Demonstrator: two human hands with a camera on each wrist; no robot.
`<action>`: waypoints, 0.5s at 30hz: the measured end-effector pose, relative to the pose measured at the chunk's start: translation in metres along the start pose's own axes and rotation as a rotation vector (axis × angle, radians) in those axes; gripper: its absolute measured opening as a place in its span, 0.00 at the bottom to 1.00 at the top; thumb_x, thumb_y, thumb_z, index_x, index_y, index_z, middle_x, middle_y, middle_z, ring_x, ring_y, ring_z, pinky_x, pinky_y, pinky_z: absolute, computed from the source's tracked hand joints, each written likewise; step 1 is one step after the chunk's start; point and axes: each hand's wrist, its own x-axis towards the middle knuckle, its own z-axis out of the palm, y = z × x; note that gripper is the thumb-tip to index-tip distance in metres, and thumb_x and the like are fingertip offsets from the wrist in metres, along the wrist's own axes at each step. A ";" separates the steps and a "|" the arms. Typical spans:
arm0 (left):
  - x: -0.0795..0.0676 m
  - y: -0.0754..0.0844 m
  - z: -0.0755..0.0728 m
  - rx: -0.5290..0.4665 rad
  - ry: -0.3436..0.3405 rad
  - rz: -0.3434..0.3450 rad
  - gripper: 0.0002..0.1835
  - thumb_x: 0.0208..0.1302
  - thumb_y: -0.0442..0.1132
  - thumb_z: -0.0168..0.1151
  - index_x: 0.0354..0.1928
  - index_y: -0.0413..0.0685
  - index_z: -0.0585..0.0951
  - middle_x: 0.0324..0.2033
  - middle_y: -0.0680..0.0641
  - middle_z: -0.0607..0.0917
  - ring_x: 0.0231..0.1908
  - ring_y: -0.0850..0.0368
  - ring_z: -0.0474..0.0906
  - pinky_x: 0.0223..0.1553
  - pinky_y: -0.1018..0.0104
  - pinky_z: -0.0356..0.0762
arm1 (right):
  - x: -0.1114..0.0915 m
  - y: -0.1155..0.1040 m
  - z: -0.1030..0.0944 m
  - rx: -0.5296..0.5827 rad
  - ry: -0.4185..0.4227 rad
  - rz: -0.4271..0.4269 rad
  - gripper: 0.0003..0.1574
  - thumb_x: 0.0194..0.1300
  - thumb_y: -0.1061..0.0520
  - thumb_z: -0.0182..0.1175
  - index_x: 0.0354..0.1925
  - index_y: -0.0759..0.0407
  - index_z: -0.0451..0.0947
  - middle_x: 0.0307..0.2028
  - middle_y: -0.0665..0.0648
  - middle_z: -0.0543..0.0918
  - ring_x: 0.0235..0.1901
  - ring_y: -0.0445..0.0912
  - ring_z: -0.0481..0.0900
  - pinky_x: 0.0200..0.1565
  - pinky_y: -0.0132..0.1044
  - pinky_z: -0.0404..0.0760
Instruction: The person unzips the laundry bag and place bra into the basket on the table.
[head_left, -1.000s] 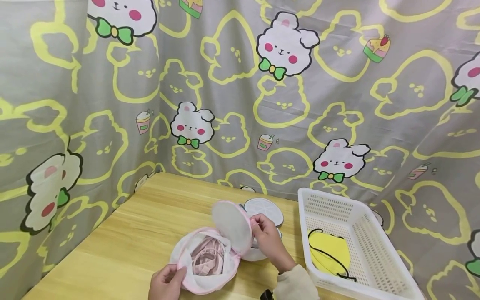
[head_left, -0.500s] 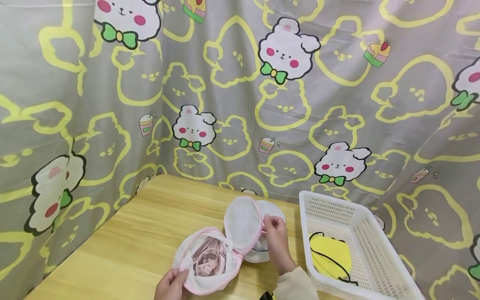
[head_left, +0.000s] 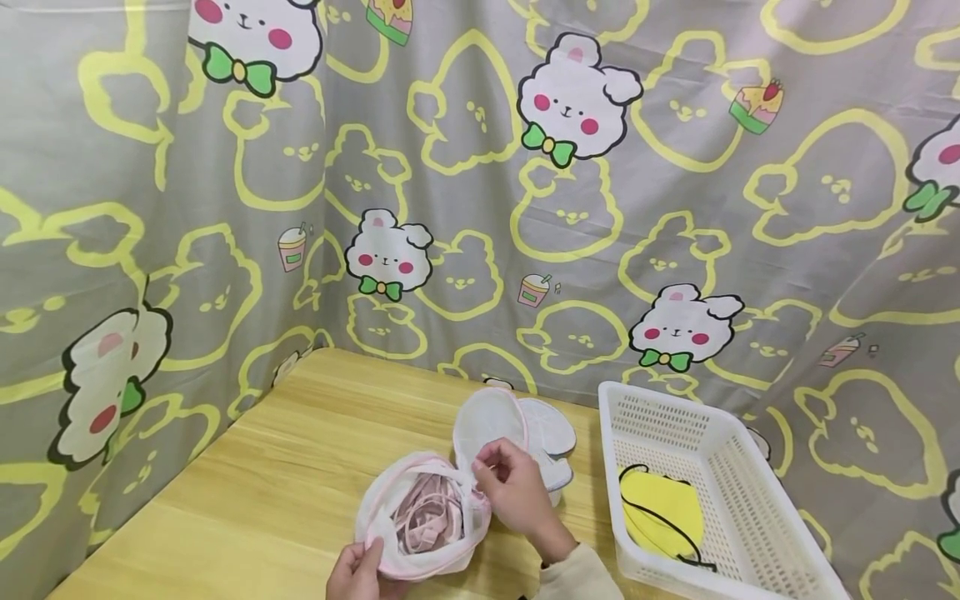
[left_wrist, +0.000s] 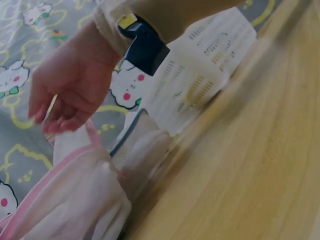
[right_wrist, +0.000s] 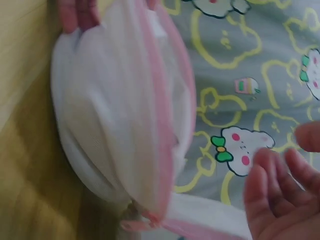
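Observation:
A white mesh laundry bag (head_left: 375,508) with pink zipper trim stands on the table, its round lid (head_left: 483,421) flipped back. Bundled pink straps and fabric (head_left: 427,517) lie inside. At the near left my left hand (head_left: 356,571) pinches the rim; its fingers (right_wrist: 79,15) press the mesh wall in the right wrist view. My right hand (head_left: 517,492) hovers by the lid's hinge side, fingers loosely bent. The right wrist view shows a gap between that thumb and fingers, with nothing held. A pink zipper pull (right_wrist: 140,225) hangs at the bag's hinge end.
Behind the right hand sits a second white mesh bag (head_left: 551,425) with dark trim. A white plastic basket (head_left: 750,467) stands at the right, holding a yellow pouch (head_left: 667,517) with a black cord. Patterned curtains (head_left: 450,167) close off the table's back and left.
My right hand has let go of the lid's edge and moved left toward the hinge. The lid now leans back by itself against the second bag. The left hand keeps its pinch.

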 end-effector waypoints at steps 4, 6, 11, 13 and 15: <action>0.001 -0.003 0.002 -0.009 -0.036 -0.005 0.06 0.66 0.33 0.58 0.31 0.38 0.76 0.25 0.52 0.75 0.27 0.60 0.75 0.28 0.54 0.83 | -0.001 0.002 0.009 -0.155 -0.178 -0.025 0.08 0.63 0.64 0.62 0.40 0.66 0.76 0.35 0.55 0.81 0.31 0.41 0.80 0.33 0.32 0.80; 0.001 -0.004 0.004 -0.005 -0.044 -0.006 0.06 0.65 0.33 0.59 0.29 0.41 0.78 0.25 0.54 0.76 0.29 0.60 0.73 0.28 0.53 0.83 | -0.001 0.004 0.013 -0.254 -0.239 -0.041 0.11 0.62 0.62 0.63 0.42 0.66 0.77 0.37 0.56 0.81 0.33 0.41 0.80 0.35 0.31 0.80; 0.002 -0.007 0.006 -0.003 -0.061 0.003 0.07 0.66 0.35 0.59 0.29 0.42 0.78 0.27 0.55 0.77 0.33 0.61 0.71 0.30 0.51 0.83 | -0.001 0.010 0.024 -0.508 -0.283 -0.125 0.25 0.57 0.55 0.69 0.48 0.69 0.77 0.42 0.59 0.81 0.41 0.46 0.79 0.44 0.36 0.79; 0.003 -0.007 0.007 -0.013 -0.061 0.003 0.07 0.66 0.35 0.59 0.29 0.42 0.78 0.27 0.55 0.77 0.34 0.61 0.71 0.31 0.50 0.83 | 0.000 0.013 0.029 -0.572 -0.304 -0.146 0.31 0.53 0.53 0.72 0.51 0.68 0.76 0.45 0.59 0.80 0.46 0.47 0.78 0.50 0.38 0.77; 0.002 -0.008 0.007 -0.016 -0.061 0.005 0.08 0.66 0.34 0.59 0.28 0.41 0.78 0.28 0.54 0.75 0.34 0.61 0.70 0.32 0.50 0.83 | 0.002 0.017 0.034 -0.605 -0.337 -0.145 0.37 0.49 0.51 0.75 0.53 0.67 0.75 0.51 0.59 0.78 0.52 0.48 0.76 0.55 0.40 0.74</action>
